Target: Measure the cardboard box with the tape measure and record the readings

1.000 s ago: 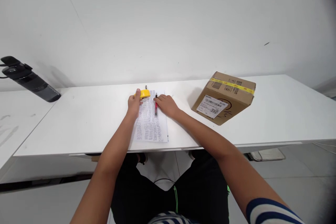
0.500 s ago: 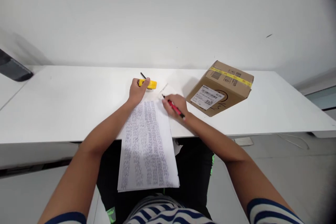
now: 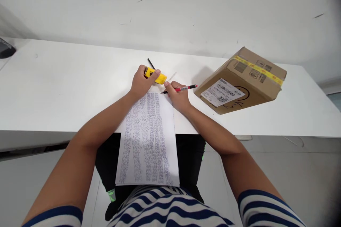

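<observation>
My left hand (image 3: pixel 142 82) is closed around a yellow block-like tool (image 3: pixel 159 78) with a dark end; its exact kind I cannot make out. Close beside it, my right hand (image 3: pixel 179 97) grips a red and black pen (image 3: pixel 183 88), the dark tip pointing left near the top of the written paper (image 3: pixel 149 138). My right thumb and fingertips are at the right end of the yellow tool, perhaps touching it. Rows of blue handwriting cover the sheets, which hang over the table's front edge towards my lap. A thin black stick (image 3: pixel 151 63) shows behind my left hand.
A taped cardboard box (image 3: pixel 239 81) with a white label (image 3: pixel 222 93) stands tilted-looking on the white table (image 3: pixel 66 88), right of my hands. A dark object (image 3: pixel 5 49) sits at the far left. Behind the table rises a white wall (image 3: pixel 165 10).
My right hand has turned, so the pen now lies nearly level with its rear end to the right. The hands have come together at the yellow tool, which tilts more. The view has shifted.
</observation>
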### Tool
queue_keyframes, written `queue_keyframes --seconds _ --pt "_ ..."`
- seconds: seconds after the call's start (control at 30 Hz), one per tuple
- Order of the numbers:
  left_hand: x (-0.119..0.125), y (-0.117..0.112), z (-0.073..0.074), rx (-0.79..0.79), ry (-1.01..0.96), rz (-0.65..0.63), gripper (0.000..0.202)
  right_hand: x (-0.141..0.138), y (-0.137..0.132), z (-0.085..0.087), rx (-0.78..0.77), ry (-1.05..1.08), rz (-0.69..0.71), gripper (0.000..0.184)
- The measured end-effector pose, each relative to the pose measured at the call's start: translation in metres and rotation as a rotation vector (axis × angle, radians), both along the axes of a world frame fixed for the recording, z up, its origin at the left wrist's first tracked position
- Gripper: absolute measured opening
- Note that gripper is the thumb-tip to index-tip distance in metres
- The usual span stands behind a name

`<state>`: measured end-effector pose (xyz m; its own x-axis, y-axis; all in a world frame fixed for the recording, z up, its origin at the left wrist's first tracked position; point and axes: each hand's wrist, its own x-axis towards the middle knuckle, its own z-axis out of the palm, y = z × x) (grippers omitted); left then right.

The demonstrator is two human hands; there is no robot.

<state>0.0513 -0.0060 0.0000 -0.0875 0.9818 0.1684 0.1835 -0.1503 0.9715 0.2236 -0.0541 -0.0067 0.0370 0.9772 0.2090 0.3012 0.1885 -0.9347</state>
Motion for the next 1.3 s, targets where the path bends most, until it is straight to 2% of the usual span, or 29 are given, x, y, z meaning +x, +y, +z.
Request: queue_keyframes --seconds 0.57,0.73,0.93,1.3 --pt "0.0010 -0.0006 -0.0010 0.012 0.127 -0.052 0.046 0.0009 0.0041 -0.0009 -0.030 -0.056 0.096 0.054" --pt "0.0011 -0.0017 0.0000 0.005 0.063 -0.051 0.045 0.0001 0.0060 -0.0033 -0.034 -0.049 0.055 0.051" --pt "0.0018 -0.0024 0.0025 -0.011 0.004 -0.068 0.046 0.0021 0.0075 -0.0032 -0.047 -0.056 0.106 0.054" --pt "0.0031 -0.0044 0.0064 -0.022 0.112 -0.065 0.045 0.0018 0.0074 -0.0038 -0.040 -0.056 0.039 0.054"
